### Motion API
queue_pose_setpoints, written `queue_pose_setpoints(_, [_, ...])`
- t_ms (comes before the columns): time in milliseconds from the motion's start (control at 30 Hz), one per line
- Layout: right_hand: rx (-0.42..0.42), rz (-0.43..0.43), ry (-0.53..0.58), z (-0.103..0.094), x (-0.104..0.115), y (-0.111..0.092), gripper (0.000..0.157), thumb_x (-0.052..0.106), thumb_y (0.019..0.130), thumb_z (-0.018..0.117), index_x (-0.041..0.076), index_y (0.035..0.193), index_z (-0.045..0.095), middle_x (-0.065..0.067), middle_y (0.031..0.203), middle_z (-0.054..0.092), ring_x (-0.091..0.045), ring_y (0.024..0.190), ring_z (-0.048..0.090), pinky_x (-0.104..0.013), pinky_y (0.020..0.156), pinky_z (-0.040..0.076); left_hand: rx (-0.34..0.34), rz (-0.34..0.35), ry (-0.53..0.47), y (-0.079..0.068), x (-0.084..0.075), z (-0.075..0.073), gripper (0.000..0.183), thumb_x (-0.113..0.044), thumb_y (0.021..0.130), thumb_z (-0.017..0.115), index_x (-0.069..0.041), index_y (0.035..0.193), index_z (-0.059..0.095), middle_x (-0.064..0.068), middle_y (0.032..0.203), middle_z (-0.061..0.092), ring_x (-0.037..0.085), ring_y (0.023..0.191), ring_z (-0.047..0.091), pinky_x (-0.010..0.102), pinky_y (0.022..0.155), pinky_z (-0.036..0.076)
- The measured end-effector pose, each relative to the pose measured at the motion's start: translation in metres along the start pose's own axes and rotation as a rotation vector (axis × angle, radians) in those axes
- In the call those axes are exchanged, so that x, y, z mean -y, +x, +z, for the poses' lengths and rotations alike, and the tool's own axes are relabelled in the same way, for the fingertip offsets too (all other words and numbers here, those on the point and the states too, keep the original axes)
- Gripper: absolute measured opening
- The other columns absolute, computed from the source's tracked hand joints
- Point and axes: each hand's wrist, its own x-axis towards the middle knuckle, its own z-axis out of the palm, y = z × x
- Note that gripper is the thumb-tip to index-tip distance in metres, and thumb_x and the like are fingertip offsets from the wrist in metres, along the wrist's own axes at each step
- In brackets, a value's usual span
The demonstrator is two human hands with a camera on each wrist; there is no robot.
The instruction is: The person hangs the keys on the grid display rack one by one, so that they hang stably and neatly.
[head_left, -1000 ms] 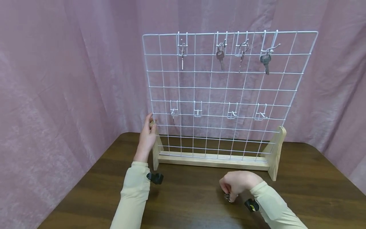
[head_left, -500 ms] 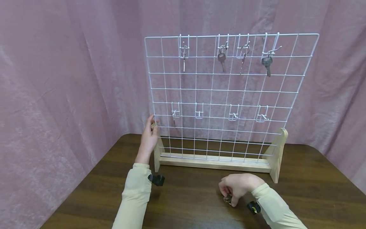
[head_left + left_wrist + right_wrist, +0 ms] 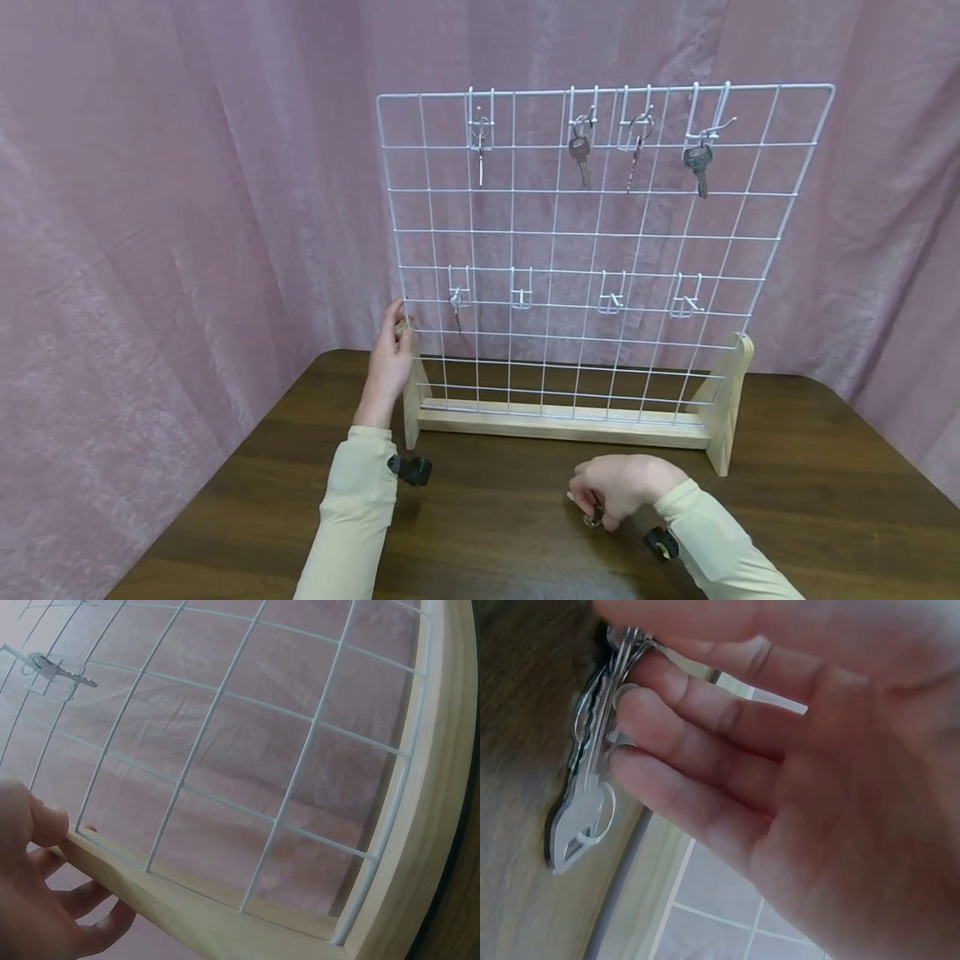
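Observation:
My left hand holds the top of the wooden stand's left upright, thumb on the near side and fingers behind it. Low over the table, my right hand bends downward with its fingertips pinching at a small bunch of metal keys. One key's head and a thin ring stick out past the fingertips in the right wrist view. The upper end of the bunch is partly hidden by the fingers. Behind the hands stands a white wire grid, set upright in the stand.
Several keys, among them a round-headed key, hang from hooks along the grid's top. In the lower row, a key hangs on the leftmost hook; three hooks to its right are bare. The brown table meets a pink curtain behind.
My right hand has shifted slightly left, fingertips still at the keys, which now show less under the fingers. My left hand keeps its hold on the upright.

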Motion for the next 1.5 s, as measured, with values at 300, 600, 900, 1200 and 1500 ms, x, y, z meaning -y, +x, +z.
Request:
queue_pose_setpoints(300, [-0.040,-0.081,0.023,-0.002,-0.004,0.001,0.028,-0.012,0.065,0.063,0.015,0.072,0.057,0.013,0.068,0.050,0.006,0.060,0.041,-0.011,0.055,0.039,0.000,0.009,-0.001,0.000,0.000,-0.001,0.051,-0.008,0.103,0.040,-0.016,0.152,0.027,0.022,0.151,0.036,0.040,0.132,0.046,0.051,0.107,0.042])
queue_pose_setpoints(600, [-0.084,-0.118,0.006,0.001,-0.012,0.003,0.029,-0.014,0.070,0.059,0.015,0.072,0.058,0.013,0.064,0.050,0.006,0.059,0.041,-0.012,0.054,0.039,0.002,0.005,0.007,-0.002,0.001,0.000,0.051,-0.008,0.103,0.040,-0.017,0.152,0.026,0.022,0.152,0.035,0.041,0.132,0.045,0.052,0.107,0.042])
queue_pose_setpoints(900, [0.007,-0.090,0.105,-0.001,-0.010,0.003,0.029,-0.007,0.067,0.072,0.014,0.080,0.058,0.009,0.067,0.055,0.007,0.059,0.044,-0.012,0.057,0.042,0.006,0.011,-0.004,0.000,-0.001,-0.001,0.051,-0.008,0.103,0.039,-0.017,0.152,0.026,0.022,0.153,0.034,0.040,0.134,0.044,0.051,0.109,0.041])
queue_pose_setpoints(1200, [-0.049,-0.107,0.001,-0.003,-0.010,0.001,0.031,-0.011,0.067,0.063,0.017,0.077,0.058,0.013,0.063,0.052,0.006,0.057,0.042,-0.012,0.053,0.039,-0.009,0.019,0.013,-0.001,-0.001,0.000,0.050,-0.008,0.103,0.041,-0.015,0.151,0.028,0.023,0.150,0.037,0.040,0.133,0.045,0.050,0.109,0.040])
queue_pose_setpoints(1500, [-0.239,-0.155,-0.092,-0.014,-0.017,-0.006,0.030,-0.011,0.073,0.060,0.018,0.080,0.059,0.011,0.068,0.054,0.006,0.063,0.044,-0.013,0.057,0.041,-0.006,0.018,0.030,0.000,-0.001,0.000,0.051,-0.007,0.103,0.041,-0.015,0.151,0.027,0.022,0.150,0.037,0.041,0.130,0.048,0.051,0.107,0.042])
